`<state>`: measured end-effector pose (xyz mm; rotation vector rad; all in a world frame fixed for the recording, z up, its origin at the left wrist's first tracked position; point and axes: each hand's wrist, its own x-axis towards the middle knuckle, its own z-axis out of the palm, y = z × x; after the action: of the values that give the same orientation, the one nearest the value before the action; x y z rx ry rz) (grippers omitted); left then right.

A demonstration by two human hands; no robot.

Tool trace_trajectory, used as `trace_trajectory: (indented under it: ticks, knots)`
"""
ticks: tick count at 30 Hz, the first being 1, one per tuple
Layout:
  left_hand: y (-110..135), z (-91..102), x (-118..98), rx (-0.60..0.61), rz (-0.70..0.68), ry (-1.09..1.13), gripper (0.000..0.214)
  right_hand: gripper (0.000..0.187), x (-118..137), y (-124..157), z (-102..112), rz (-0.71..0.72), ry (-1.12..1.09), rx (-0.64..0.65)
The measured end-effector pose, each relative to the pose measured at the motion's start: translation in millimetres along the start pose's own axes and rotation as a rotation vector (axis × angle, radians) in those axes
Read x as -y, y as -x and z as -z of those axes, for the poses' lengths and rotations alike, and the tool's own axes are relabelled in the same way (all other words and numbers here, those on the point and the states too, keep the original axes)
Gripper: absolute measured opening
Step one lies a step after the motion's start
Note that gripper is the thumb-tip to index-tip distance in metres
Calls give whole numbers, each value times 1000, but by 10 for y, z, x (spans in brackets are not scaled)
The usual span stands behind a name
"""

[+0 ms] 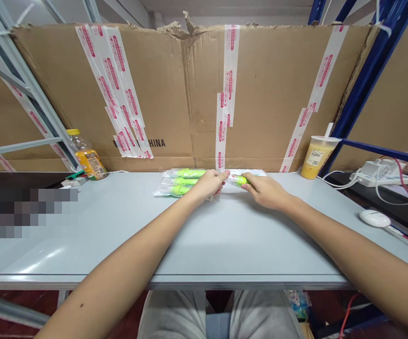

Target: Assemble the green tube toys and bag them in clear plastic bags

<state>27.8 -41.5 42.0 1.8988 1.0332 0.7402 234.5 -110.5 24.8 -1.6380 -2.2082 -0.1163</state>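
Observation:
My right hand (268,192) is closed around one end of a lime-green tube-shaped item (238,180) in clear plastic wrapping. On its other side, my left hand (208,185) pinches the clear end of that wrapping, thumb on top. The item lies nearly level between both hands, over the far middle of the table. Three similar lime-green items (179,181) in clear plastic lie side by side just left of my left hand, which covers their right ends. More clear plastic shows behind my right hand. The exact kind of the green items cannot be made out.
A grey table (119,235) stretches before me, with a taped cardboard wall (161,94) behind it. A juice bottle (91,160) stands at the back left, a drink cup (315,157) at the back right. A white mouse (374,218) and a power strip (380,174) sit at the right.

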Motion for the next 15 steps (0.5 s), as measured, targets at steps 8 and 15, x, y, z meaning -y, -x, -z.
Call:
trace_trajectory:
  ticks: [8,15]
  knots:
    - [39,72,-10,70,-288,-23,43,44,-90,-12,7,41,-610,164]
    - [82,64,-73,93,-151,-15,37,46,-95,-18,-12,67,-591,144]
